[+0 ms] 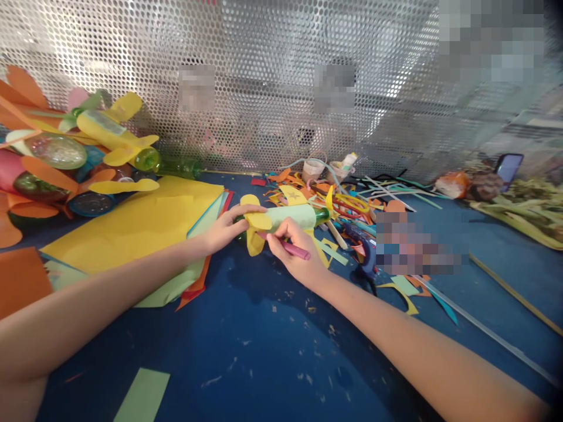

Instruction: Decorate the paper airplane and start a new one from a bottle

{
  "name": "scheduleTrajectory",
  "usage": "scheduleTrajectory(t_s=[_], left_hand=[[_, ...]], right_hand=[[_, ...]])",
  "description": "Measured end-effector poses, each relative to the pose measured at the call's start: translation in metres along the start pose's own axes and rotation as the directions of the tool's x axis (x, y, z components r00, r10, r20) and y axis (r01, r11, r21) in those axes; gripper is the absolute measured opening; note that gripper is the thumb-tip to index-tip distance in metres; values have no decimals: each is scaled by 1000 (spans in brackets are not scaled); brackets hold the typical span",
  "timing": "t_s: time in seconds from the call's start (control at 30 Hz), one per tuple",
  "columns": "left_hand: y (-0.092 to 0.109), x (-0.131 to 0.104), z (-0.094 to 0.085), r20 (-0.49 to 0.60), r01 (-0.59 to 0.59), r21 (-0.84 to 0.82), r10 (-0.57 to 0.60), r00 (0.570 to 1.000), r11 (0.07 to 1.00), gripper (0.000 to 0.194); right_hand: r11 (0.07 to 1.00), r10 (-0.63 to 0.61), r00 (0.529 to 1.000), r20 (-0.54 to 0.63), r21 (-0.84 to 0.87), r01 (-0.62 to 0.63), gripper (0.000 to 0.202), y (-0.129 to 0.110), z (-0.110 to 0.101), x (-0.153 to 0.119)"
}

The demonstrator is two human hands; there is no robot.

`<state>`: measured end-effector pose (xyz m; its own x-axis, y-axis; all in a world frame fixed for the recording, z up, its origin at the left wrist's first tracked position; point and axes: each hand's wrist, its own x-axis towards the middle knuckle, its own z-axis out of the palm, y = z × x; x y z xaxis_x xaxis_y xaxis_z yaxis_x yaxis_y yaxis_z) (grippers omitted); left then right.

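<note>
A green bottle [322, 215] wrapped in pale green paper [292, 215] lies on its side on the blue table, its neck to the right. Yellow petal-shaped paper [258, 221] is fixed at its left end. My left hand [229, 225] holds that end, fingers over the yellow petals. Closed round a pink marker [295, 251], my right hand [303, 253] has the marker's tip at the lower yellow petal. A yellow piece with a star drawn on it [293, 196] stands behind the bottle.
Stacked coloured sheets [145, 217] lie left, below decorated bottles [105, 132]. Paper scraps, a blue glue gun [365, 249] and small cups [313, 170] are to the right and behind. A green paper piece [143, 394] lies in front. A perforated metal screen [264, 88] stands behind.
</note>
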<state>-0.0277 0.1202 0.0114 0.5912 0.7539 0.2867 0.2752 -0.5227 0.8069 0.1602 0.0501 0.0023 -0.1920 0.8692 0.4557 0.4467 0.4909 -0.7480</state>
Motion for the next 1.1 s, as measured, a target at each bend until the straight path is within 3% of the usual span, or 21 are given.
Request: scheduleTrajectory(t_s=[0.23, 0.53, 0.8, 1.1], left_hand=[[-4, 0, 0, -4, 0, 3, 0, 1000, 1000, 44], [0, 1, 0, 14, 23, -37, -22, 1000, 999, 43], [-1, 0, 0, 4, 8, -25, -8, 1000, 1000, 42], [-1, 1, 0, 0, 15, -6, -15, 1000, 1000, 44]], right_hand=[[995, 0, 983, -182, 96, 18, 24, 3, -2, -1], [988, 0, 996, -89, 154, 14, 22, -1, -2, 1], [996, -13, 999, -51, 84, 18, 23, 3, -1, 2], [996, -12, 997, -73, 92, 19, 22, 2, 0, 3]])
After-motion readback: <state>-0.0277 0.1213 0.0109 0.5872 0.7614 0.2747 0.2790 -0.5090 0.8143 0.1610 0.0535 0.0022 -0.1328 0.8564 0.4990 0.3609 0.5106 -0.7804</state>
